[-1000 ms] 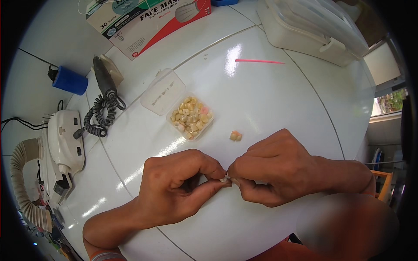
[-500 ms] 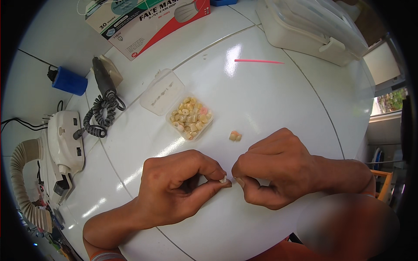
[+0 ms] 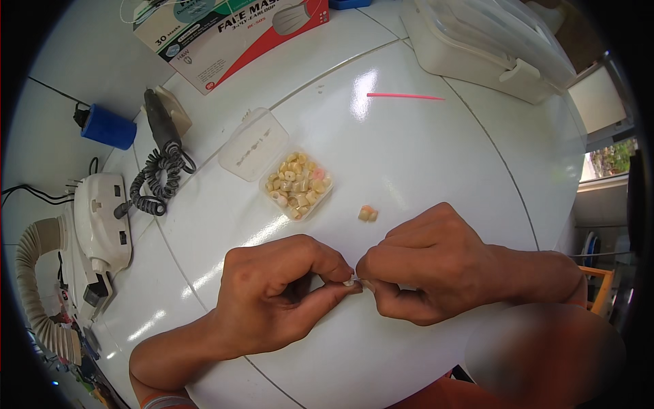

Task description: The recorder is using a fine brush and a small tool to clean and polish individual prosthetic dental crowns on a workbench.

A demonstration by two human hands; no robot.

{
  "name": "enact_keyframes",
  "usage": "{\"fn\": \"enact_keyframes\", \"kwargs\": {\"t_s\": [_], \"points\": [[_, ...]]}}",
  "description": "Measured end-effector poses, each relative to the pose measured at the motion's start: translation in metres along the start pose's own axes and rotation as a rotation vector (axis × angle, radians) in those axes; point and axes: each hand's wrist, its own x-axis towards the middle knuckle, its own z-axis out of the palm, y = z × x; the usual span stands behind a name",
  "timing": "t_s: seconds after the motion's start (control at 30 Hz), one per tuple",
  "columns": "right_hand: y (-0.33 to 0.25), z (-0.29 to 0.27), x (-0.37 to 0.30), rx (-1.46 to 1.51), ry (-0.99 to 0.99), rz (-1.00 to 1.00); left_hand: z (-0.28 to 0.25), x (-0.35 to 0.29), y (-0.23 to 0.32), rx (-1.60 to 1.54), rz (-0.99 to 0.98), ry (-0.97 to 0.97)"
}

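My left hand pinches a small whitish tooth-like piece between thumb and index finger. Right beside it, my right hand is closed in a pinch, its fingertips meeting the piece. A thin pale sliver shows between the two hands, too small to make out. Beyond them lies a little cluster of tooth-coloured pieces with some pink. Farther left, a clear plastic box with its lid folded back holds many yellowish dental crowns.
A pink stick lies at the back, near a lidded white plastic bin. A face mask box stands at the back left. At left are a dental handpiece with coiled cord, its white control unit, a blue cylinder and a ribbed hose.
My right hand has moved slightly left, so its fingertips now reach the small piece in my left hand. The left hand has stayed in place.
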Motion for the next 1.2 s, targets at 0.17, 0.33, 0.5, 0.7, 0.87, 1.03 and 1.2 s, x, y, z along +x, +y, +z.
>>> {"fn": "enact_keyframes", "kwargs": {"t_s": [0.17, 0.33, 0.5, 0.7, 0.87, 1.03, 1.2], "points": [[0.0002, 0.0008, -0.0004, 0.003, 0.003, 0.005, -0.0002, 0.0, 0.0026, 0.006, -0.016, -0.006], [0.0002, 0.0008, -0.0007, 0.003, 0.008, 0.005, 0.0013, 0.0012, 0.0008, 0.004, -0.004, 0.001], [-0.0006, 0.0, -0.001, 0.008, 0.025, 0.001, 0.0009, -0.0005, -0.0018, -0.012, 0.023, 0.006], [0.0012, 0.0041, -0.002, 0.027, 0.055, -0.006, 0.0002, 0.0, -0.0003, 0.007, 0.015, 0.004], [0.0003, 0.004, -0.0007, 0.006, 0.036, -0.004, 0.0004, 0.0005, 0.0008, 0.021, 0.012, 0.01], [0.0013, 0.0014, -0.0004, 0.025, 0.017, -0.016, 0.0013, 0.0007, -0.0005, 0.012, 0.003, 0.026], [0.0017, 0.002, -0.0007, 0.017, 0.025, -0.019, 0.0008, 0.0015, -0.0001, 0.021, 0.03, 0.021]]}}
